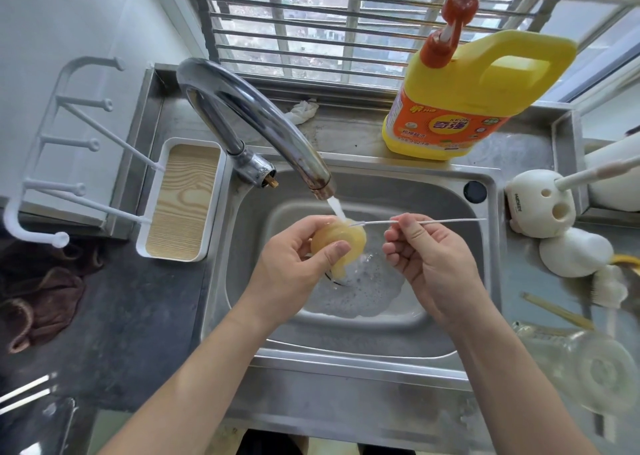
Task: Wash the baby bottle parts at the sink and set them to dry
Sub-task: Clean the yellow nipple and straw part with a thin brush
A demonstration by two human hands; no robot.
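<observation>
Centre of frame, over the sink: left hand grips a yellowish silicone teat under the running tap. Right hand pinches a thin white wire brush (tip at the teat). Hands apart.

Left grip curled closed, right grip pinching with thumb and forefinger.

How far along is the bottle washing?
Nothing looks finished: the drying rack holds no parts. In hand: left hand holds the nipple under running water, right hand pinches a thin brush touching it. Left: the clear bottle on the counter, then drying.
</observation>
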